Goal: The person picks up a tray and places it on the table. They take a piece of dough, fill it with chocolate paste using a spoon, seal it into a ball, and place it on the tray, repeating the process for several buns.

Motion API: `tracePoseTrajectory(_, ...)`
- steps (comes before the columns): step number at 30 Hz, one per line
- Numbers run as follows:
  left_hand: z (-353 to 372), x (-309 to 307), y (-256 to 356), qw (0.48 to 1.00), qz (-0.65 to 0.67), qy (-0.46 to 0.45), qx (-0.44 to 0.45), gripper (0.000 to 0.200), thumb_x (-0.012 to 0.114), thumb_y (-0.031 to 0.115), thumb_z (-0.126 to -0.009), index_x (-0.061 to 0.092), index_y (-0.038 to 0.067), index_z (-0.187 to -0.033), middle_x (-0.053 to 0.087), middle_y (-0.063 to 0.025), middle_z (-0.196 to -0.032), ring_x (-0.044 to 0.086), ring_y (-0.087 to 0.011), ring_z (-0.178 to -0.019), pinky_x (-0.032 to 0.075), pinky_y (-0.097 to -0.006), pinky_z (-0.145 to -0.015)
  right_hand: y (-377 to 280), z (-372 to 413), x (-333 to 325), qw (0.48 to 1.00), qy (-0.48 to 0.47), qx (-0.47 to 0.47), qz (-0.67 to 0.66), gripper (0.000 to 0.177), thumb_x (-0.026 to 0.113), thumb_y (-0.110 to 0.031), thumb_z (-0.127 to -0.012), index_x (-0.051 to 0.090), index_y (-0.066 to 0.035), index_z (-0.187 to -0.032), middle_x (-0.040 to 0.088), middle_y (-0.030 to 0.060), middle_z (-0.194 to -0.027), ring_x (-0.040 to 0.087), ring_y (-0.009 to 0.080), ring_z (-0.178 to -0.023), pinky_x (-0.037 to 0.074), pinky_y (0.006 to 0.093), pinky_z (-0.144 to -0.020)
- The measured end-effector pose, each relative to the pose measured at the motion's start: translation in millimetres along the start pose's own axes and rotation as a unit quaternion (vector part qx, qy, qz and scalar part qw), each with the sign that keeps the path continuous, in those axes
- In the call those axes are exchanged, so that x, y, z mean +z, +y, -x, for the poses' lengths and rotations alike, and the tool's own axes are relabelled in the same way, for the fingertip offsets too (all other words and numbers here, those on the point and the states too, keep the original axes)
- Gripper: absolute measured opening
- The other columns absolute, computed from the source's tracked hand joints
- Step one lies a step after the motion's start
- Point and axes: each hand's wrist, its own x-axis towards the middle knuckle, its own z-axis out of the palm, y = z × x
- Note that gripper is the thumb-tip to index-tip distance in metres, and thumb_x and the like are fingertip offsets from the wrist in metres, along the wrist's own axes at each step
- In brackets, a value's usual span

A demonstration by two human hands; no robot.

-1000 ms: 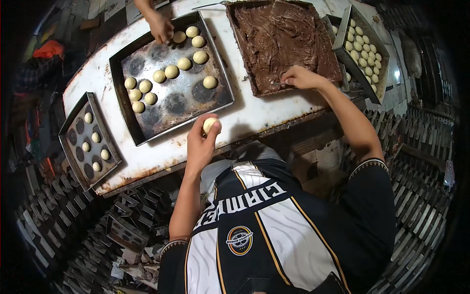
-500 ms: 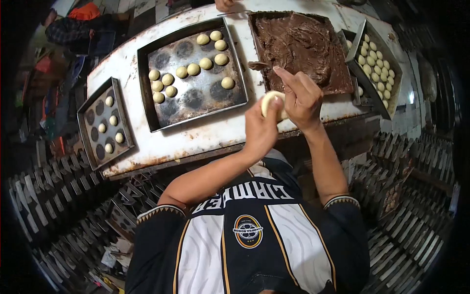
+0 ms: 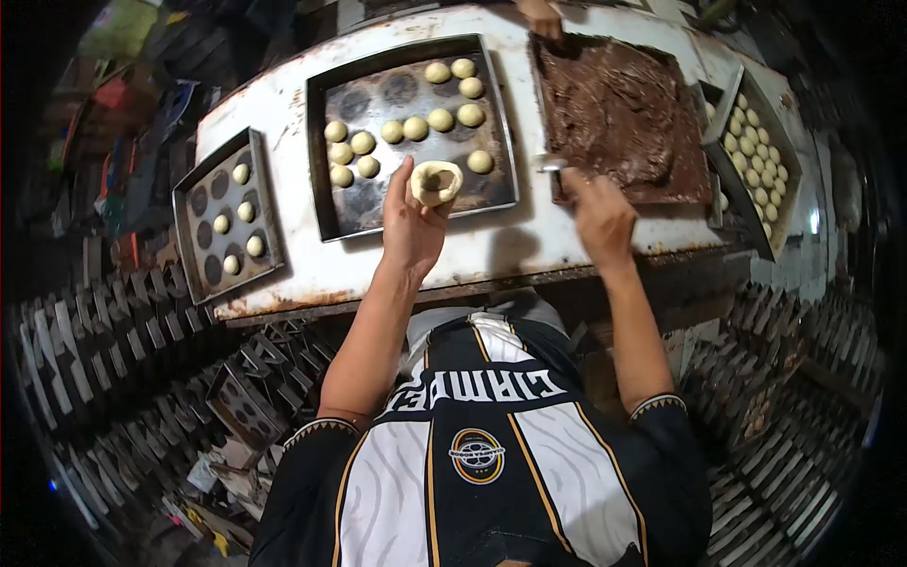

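Observation:
My left hand [image 3: 416, 227] is closed around a piece of pale dough [image 3: 450, 180], shaped like a cup with brown filling in its hollow. It hovers above the front edge of a large metal baking tray [image 3: 378, 227], where several round dough balls [image 3: 416, 128] sit. Near the left front corner of the chocolate tray, my right hand [image 3: 605, 222] grips a small spatula, its pale metal blade [image 3: 549, 163] pointing left and blurred. Thick chocolate filling [image 3: 624, 113] spreads across that tray.
A smaller tray [image 3: 250, 274] with several dough balls stands at the left. On the right, a tilted tray [image 3: 779, 222] full of dough balls rests over another tray. Another person's hand [image 3: 540, 17] is at the chocolate tray's far left corner. The white table [image 3: 293, 170] has a worn front edge.
My hands have moved apart, the left one leftward with the dough, the right one toward the chocolate tray. Brown filling now shows in the dough. The spatula blade, earlier chocolate-coated, looks paler.

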Motion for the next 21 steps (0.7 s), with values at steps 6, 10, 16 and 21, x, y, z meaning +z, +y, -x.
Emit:
tracePoseTrajectory(6, 34, -21, 24, 0.942, -0.268, -0.142, 0.144, 0.06, 0.072, -0.007, -0.09, 0.05, 0.003, -0.145, 0.065, -0.0063, -0.127, 0.063, -0.0131, -0.115, 0.053, -0.0274, -0.094, 37, 29, 40, 0.963, -0.16, 0.167, 0.137, 0.046, 0.07, -0.018, -0.096, 0.064, -0.008, -0.14, 0.056, 0.0198, -0.133, 0.054, 0.0373, -0.128, 0.047, 0.0499, -0.106)
tracePoseTrajectory(10, 63, -39, 50, 0.874, -0.39, -0.141, 0.251, 0.054, 0.072, 0.0, -0.091, 0.051, 0.001, -0.14, 0.066, -0.0068, -0.12, 0.066, -0.0134, -0.106, 0.056, -0.026, -0.085, -121, -16, -16, 0.924, -0.129, 0.095, -0.347, 0.077, 0.088, -0.025, -0.085, 0.051, -0.009, -0.151, 0.044, 0.0162, -0.147, 0.054, 0.0285, -0.129, 0.053, 0.0402, -0.102)
tracePoseTrajectory(16, 113, -63, 120, 0.69, -0.537, -0.217, 0.434, 0.033, 0.065, 0.025, -0.098, 0.066, -0.004, -0.113, 0.069, -0.0217, -0.1, 0.072, -0.0317, -0.09, 0.056, -0.0396, -0.078, -288, -21, 8, 0.616, 0.008, 0.173, -0.768, 0.04, 0.079, -0.015, -0.098, 0.056, -0.004, -0.128, 0.061, 0.0061, -0.116, 0.061, 0.0111, -0.086, 0.054, 0.0257, -0.078)
tracePoseTrajectory(21, 132, -88, 146, 0.741, -0.397, -0.235, 0.489, 0.04, 0.049, 0.03, -0.109, 0.068, -0.005, -0.111, 0.067, -0.0179, -0.097, 0.066, -0.0269, -0.088, 0.053, -0.0389, -0.08, -352, -31, -11, 0.627, 0.127, 0.154, -0.753, 0.021, 0.077, -0.006, -0.097, 0.063, -0.004, -0.111, 0.063, 0.0064, -0.102, 0.059, 0.0072, -0.07, 0.048, 0.0223, -0.056)
